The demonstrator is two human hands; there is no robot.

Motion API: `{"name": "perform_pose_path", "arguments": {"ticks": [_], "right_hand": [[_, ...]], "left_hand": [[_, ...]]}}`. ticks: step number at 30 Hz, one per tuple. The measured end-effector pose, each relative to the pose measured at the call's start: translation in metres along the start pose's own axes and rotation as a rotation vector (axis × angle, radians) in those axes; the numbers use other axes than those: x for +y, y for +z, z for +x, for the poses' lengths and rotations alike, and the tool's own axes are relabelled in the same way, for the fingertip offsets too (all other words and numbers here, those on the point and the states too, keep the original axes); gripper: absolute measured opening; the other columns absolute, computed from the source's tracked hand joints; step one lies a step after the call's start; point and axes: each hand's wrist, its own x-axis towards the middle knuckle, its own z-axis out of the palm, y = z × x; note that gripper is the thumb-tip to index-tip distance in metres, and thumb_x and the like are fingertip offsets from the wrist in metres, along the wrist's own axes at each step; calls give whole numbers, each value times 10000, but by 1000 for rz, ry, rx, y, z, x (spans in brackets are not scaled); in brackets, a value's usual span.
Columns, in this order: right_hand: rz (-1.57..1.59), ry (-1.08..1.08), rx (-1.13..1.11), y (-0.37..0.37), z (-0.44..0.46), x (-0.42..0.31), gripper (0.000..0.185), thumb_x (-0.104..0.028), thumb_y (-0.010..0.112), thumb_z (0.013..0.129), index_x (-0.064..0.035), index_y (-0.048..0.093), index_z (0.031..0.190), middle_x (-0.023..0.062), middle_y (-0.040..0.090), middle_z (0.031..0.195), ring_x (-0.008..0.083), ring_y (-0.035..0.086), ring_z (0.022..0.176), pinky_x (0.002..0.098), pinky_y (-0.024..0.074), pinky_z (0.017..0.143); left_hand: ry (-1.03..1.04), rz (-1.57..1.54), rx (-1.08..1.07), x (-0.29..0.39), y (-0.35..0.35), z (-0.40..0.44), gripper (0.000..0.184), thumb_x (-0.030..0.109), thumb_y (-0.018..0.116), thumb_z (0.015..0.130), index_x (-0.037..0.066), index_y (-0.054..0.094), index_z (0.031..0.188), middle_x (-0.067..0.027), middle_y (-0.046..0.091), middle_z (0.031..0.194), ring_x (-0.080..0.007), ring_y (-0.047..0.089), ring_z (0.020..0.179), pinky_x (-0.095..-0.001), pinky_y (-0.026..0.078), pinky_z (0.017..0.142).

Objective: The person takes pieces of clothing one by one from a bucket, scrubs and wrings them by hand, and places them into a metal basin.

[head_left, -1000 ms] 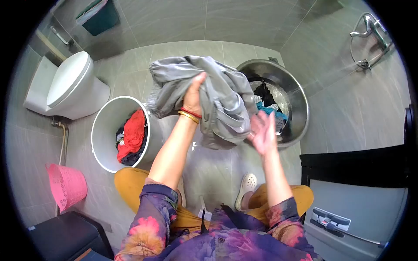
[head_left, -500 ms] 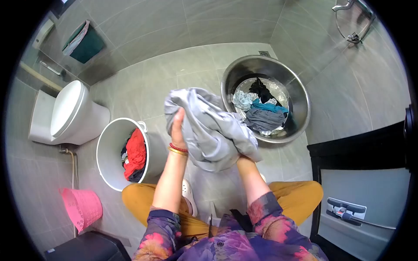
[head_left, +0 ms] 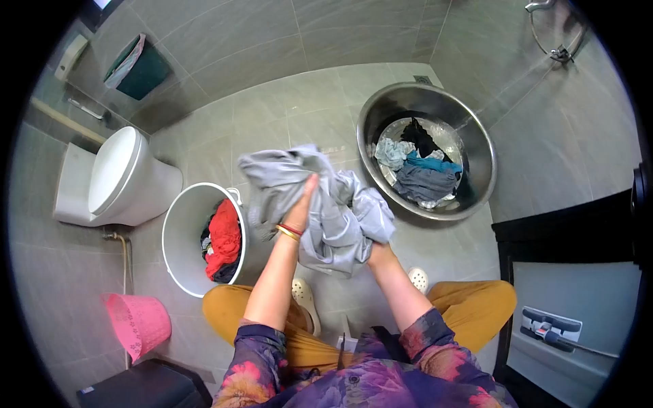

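Observation:
A crumpled light-grey, slightly shiny cloth (head_left: 326, 217) hangs in the air in front of me, its kind not clear from the folds. My left hand (head_left: 301, 207), with red and gold bangles at the wrist, grips it on the left; some of its fingers are buried in the folds. My right hand (head_left: 378, 253) holds the lower right part, fingers covered by fabric. To the right stands a large steel basin (head_left: 481, 173) with teal, dark grey, black and pale-blue clothes (head_left: 425, 178) in it. A white bucket (head_left: 182, 255) at the left contains red and dark clothes (head_left: 224, 238).
Left of the bucket is a white toilet (head_left: 136, 183), with a pink basket (head_left: 139, 323) below it. A green bin (head_left: 141, 71) is by the back wall. A floor drain (head_left: 422, 80) lies behind the basin. At the right is a black-framed door (head_left: 571, 272) with a mop head (head_left: 549, 330).
The cloth has shifted left and been turned, its left part spreading out toward the bucket. My left hand has moved right over it. The whole view has slid slightly.

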Motion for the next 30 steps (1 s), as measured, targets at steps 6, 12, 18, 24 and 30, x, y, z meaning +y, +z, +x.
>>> {"name": "perform_pose_path", "arguments": {"ticks": [6, 12, 18, 24, 30], "right_hand": [[309, 40, 211, 60, 18, -28, 461, -343, 323, 933, -69, 328, 1305, 76, 377, 1301, 179, 372, 1170, 294, 284, 1005], [458, 198, 404, 66, 18, -39, 473, -353, 272, 954, -67, 277, 1331, 49, 321, 1333, 158, 328, 1182, 249, 262, 1002], [116, -143, 206, 21, 6, -10, 466, -384, 368, 922, -69, 386, 1265, 59, 465, 1207, 158, 432, 1101, 266, 322, 968], [526, 164, 163, -2, 0, -45, 389, -353, 463, 887, -60, 511, 1138, 47, 544, 1107, 153, 514, 995, 299, 405, 887], [-946, -619, 422, -52, 19, 33, 432, -246, 588, 797, -108, 481, 1192, 121, 626, 924, 235, 602, 808, 335, 459, 731]], "left_hand": [[333, 892, 86, 31, 63, -12, 448, 371, 524, 837, 18, 538, 1112, -144, 562, 1090, -272, 504, 1034, -328, 365, 911], [137, 705, -52, -8, 67, 12, 593, 465, 517, 811, 11, 478, 1191, -164, 478, 1216, -287, 420, 1152, -314, 309, 974], [-36, 660, -132, -20, 69, 22, 666, 479, 532, 795, -15, 432, 1229, -137, 428, 1288, -254, 380, 1204, -288, 268, 1005], [-102, 429, -147, -42, 64, 15, 569, 350, 543, 827, -19, 415, 1240, -130, 432, 1283, -230, 383, 1200, -278, 273, 1004], [361, 862, -202, -107, 70, 20, 385, 263, 445, 863, 28, 494, 1164, -168, 499, 1166, -302, 448, 1100, -349, 316, 959]]}}
